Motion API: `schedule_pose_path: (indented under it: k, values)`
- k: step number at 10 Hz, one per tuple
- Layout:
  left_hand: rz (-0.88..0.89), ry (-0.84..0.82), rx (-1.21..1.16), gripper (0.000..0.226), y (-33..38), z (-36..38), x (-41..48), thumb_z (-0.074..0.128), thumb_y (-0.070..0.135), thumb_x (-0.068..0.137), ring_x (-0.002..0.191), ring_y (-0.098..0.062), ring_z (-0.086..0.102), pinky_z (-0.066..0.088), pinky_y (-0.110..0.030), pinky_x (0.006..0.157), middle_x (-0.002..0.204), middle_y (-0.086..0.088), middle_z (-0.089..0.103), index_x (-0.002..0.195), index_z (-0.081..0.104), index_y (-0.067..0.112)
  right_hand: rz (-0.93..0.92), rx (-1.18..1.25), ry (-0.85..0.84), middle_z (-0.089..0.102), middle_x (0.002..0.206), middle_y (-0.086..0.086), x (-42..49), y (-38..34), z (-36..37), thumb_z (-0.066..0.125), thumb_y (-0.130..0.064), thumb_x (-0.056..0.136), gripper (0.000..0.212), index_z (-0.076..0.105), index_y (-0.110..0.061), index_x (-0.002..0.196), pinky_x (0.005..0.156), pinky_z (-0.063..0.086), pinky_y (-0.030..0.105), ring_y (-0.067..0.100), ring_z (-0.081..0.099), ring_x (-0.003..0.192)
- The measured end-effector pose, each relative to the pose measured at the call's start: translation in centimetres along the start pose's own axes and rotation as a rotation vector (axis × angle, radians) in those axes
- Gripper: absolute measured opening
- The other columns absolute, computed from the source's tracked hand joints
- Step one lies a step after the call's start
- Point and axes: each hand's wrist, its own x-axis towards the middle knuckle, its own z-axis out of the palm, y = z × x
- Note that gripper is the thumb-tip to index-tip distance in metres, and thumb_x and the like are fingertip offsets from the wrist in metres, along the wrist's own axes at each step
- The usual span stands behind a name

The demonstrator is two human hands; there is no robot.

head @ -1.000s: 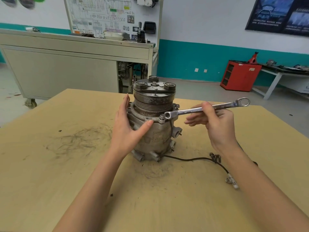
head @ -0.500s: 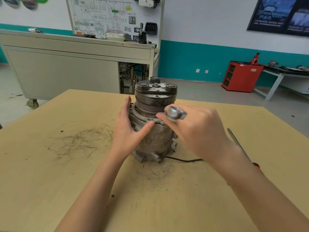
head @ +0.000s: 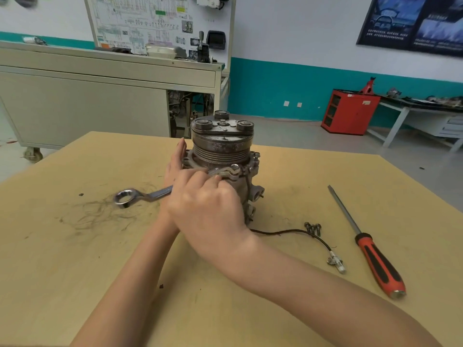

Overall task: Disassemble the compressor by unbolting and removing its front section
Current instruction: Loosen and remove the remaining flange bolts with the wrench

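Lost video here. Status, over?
Right hand grips silver ring spanner on flange bolt. Left hand steadies grey metal compressor. Loose bolts, red-handled screwdriver lie aside.

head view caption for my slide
Right hand holds a wrench on a bolt of the compressor, left hand steadying it.

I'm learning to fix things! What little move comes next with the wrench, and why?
Probably lift the silver ring wrench off the flange bolt and reseat it pointing right. Its handle points left, and the right hand gripping it lies across the left hand bracing the grey metal compressor, so little swing room seems left.
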Motion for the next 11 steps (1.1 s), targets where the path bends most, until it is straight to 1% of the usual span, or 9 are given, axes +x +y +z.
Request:
schedule_pose_path:
  k: [1, 2, 3, 4, 5, 7, 8, 9, 11]
  values:
    - [-0.001, -0.048, -0.079, 0.079, 0.7, -0.4, 0.1, 0.047, 0.049, 0.072, 0.14, -0.028, 0.035, 0.025, -0.042, 0.117, 0.146, -0.011, 0.042, 0.141, 0.036, 0.014, 0.023, 0.132, 0.141, 0.06, 0.057, -0.006, -0.7, 2.2, -0.2, 0.062, -0.024, 0.08, 0.014, 0.07, -0.015, 0.072, 0.045, 0.041, 0.021, 0.009, 0.055, 0.047]
    - [0.03, -0.056, -0.079, 0.102, 0.5, -0.7, 0.1, 0.061, 0.06, 0.063, 0.142, -0.013, 0.028, 0.026, -0.04, 0.117, 0.146, 0.009, 0.029, 0.149, 0.021, 0.023, -0.099, 0.249, 0.284, 0.057, 0.057, -0.001, -2.2, 5.8, 0.8, 0.059, -0.021, 0.088, 0.02, 0.071, -0.009, 0.078, 0.044, 0.039, 0.024, 0.012, 0.053, 0.046]
    - [0.04, -0.074, 0.013, 0.109, 0.2, -1.2, -0.3, 0.062, 0.071, 0.064, 0.142, -0.01, 0.029, 0.03, -0.045, 0.116, 0.145, 0.016, 0.027, 0.153, 0.016, 0.027, -0.076, 0.824, 0.262, 0.067, 0.067, 0.005, -3.8, 9.2, 2.7, 0.054, -0.014, 0.091, 0.021, 0.071, -0.003, 0.086, 0.049, 0.052, 0.027, 0.015, 0.063, 0.055]
    - [0.024, -0.082, 0.018, 0.108, 0.4, -1.2, -0.5, 0.06, 0.072, 0.064, 0.141, -0.01, 0.029, 0.031, -0.046, 0.115, 0.151, 0.011, 0.028, 0.152, 0.015, 0.03, 0.226, 1.563, 0.018, 0.071, 0.078, 0.002, -3.5, 12.3, 4.2, 0.049, -0.011, 0.092, 0.017, 0.066, -0.011, 0.095, 0.064, 0.057, 0.026, 0.016, 0.07, 0.071]
    - [0.016, -0.086, 0.004, 0.106, 0.5, -1.3, -0.5, 0.061, 0.07, 0.065, 0.142, -0.009, 0.028, 0.031, -0.045, 0.116, 0.155, 0.006, 0.027, 0.152, 0.014, 0.032, 0.506, 1.978, -0.223, 0.07, 0.072, 0.007, -1.4, 13.6, 6.7, 0.038, -0.011, 0.092, 0.021, 0.059, -0.007, 0.092, 0.06, 0.054, 0.026, 0.025, 0.069, 0.066]
    - [0.008, -0.094, 0.011, 0.107, 0.8, -1.3, -0.6, 0.062, 0.071, 0.064, 0.142, -0.009, 0.027, 0.031, -0.046, 0.115, 0.157, 0.006, 0.025, 0.152, 0.013, 0.032, 0.683, 2.267, -0.591, 0.07, 0.066, 0.011, 2.4, 14.3, 9.9, 0.023, -0.009, 0.101, 0.025, 0.045, -0.011, 0.089, 0.055, 0.055, 0.024, 0.02, 0.068, 0.059]
    - [0.0, -0.094, 0.018, 0.107, 0.8, -1.3, -0.6, 0.061, 0.071, 0.064, 0.142, -0.009, 0.027, 0.031, -0.046, 0.116, 0.157, 0.006, 0.025, 0.152, 0.013, 0.032, 0.639, 2.227, -0.592, 0.071, 0.069, 0.011, 2.8, 15.1, 9.7, 0.026, -0.013, 0.102, 0.028, 0.051, -0.008, 0.09, 0.055, 0.055, 0.022, 0.02, 0.07, 0.062]
    - [0.0, -0.1, 0.016, 0.107, 0.8, -1.3, -0.6, 0.062, 0.07, 0.064, 0.142, -0.01, 0.027, 0.031, -0.047, 0.115, 0.156, 0.008, 0.026, 0.152, 0.013, 0.033, 0.572, 1.967, -0.383, 0.072, 0.07, 0.01, 2.8, 16.4, 7.8, 0.035, -0.022, 0.101, 0.033, 0.06, -0.005, 0.088, 0.054, 0.055, 0.023, 0.024, 0.07, 0.062]
    - [-0.007, -0.097, 0.002, 0.107, 0.6, -1.3, -0.6, 0.062, 0.071, 0.065, 0.142, -0.01, 0.027, 0.031, -0.047, 0.115, 0.155, 0.008, 0.026, 0.152, 0.014, 0.031, 0.113, 0.912, 0.185, 0.063, 0.053, 0.004, 3.6, 13.4, 1.6, 0.051, -0.026, 0.094, 0.031, 0.066, -0.008, 0.074, 0.045, 0.044, 0.026, 0.019, 0.059, 0.043]
